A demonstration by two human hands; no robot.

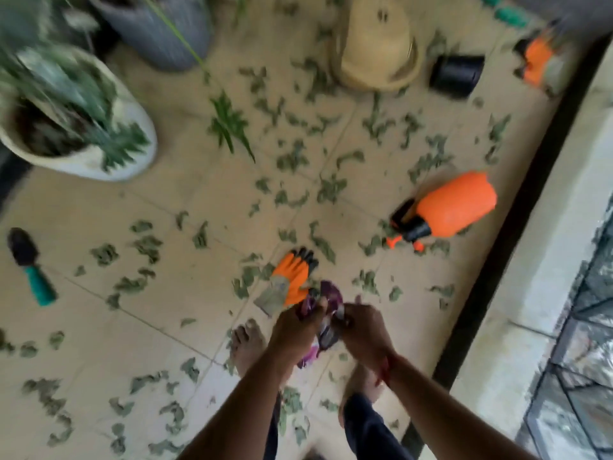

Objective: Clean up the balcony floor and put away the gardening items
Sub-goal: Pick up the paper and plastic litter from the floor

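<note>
Currently both hands are busy: your left hand and right hand are each curled round a crumpled purple bag, held between them at about waist height over your bare feet. The frame is motion-blurred, so I'd say it's a bag being pulled open, but I can't confirm that. Nothing looks cleared yet. Cut leaves cover most of the floor, and the gear lies among them. One orange glove is flat on the tiles just beyond your hands, the orange sprayer is on its side to the right, and the trowel is well apart at far left. The black pot is tipped over near the tan basket, and a second glove sits at far right.

Risks as I judge them:
- Bare soles on loose leaf litter could slip or pick up something sharp, so watch your step.
- The near glove is just beside your left foot and easy to tread on or kick.
- If the bag's mouth isn't fully open, scooped leaves will spill back.
- The sprayer on its side may leak, so stand it up early.
- The trowel and the far glove are easy to miss at the edges.
- Mind the white planter when you reach left.
</note>
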